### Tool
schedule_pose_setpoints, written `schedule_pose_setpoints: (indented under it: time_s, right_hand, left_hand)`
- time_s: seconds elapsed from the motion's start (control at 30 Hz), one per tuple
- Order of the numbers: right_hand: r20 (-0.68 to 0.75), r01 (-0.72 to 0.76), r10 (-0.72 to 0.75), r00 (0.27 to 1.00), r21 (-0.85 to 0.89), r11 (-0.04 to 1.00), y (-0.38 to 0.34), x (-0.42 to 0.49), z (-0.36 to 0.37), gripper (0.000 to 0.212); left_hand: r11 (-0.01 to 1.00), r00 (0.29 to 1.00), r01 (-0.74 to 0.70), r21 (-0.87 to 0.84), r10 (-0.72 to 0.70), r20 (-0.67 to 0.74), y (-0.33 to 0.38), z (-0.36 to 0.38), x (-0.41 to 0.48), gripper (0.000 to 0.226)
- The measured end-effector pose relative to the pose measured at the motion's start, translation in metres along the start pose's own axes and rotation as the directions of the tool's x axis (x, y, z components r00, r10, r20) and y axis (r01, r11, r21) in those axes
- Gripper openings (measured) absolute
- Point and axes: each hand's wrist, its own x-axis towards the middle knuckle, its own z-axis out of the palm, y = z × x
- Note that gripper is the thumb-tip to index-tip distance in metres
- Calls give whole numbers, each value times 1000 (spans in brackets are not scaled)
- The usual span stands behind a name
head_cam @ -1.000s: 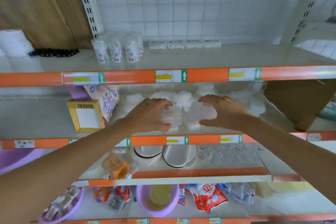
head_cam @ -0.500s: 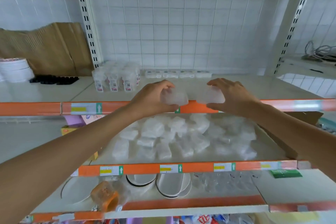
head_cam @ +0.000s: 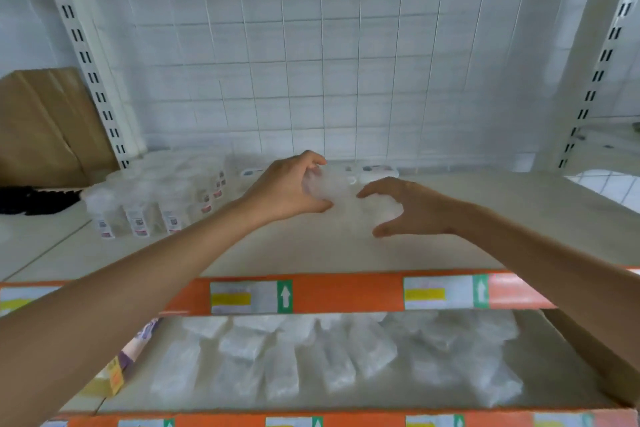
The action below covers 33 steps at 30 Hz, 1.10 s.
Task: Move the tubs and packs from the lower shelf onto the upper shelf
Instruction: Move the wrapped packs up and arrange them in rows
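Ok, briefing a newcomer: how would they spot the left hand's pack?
On the upper shelf, look right of the labelled tubs. The clear pack there is gripped by the left hand; its twin, further right, is in the right hand.

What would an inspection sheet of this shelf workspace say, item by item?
Surface: upper shelf, pale and flat; orange front edge with price labels.
Job's things: clear pack in the left hand; second clear pack under the right hand; many loose packs lie on the lower shelf; labelled clear tubs stand grouped at the upper shelf's left.
Clutter: yellow box at the lower shelf's left; black items and cardboard at far left; small white items in a row by the wall.
Hands: left hand grips the clear pack; right hand arches round the second clear pack, grip unclear.
Cables: nothing seen.
Surroundings: white tiled wall; slotted uprights.
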Motion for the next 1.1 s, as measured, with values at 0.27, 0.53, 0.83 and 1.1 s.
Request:
schedule_pose_setpoints:
  time_s: [0.27,0.53,0.83,1.1]
  right_hand:
    - [346,73,-108,932,114,991,12,27,-22,67]
    - [26,31,-46,999,408,913,39,45,-62,22]
    - [-19,-181,220,975,497,849,53,87,-46,22]
    - [-67,-108,208,976,678,727,66,77,-35,24]
  left_hand:
    - [998,996,52,-25,-54,-66,-3,31,79,66]
    - [997,1000,29,-77,-28,4,-10,49,105,67]
    - [988,998,-65,-142,65,-6,-11,65,111,67]
    - [959,1000,2,-283,2,13,-7,60,108,53]
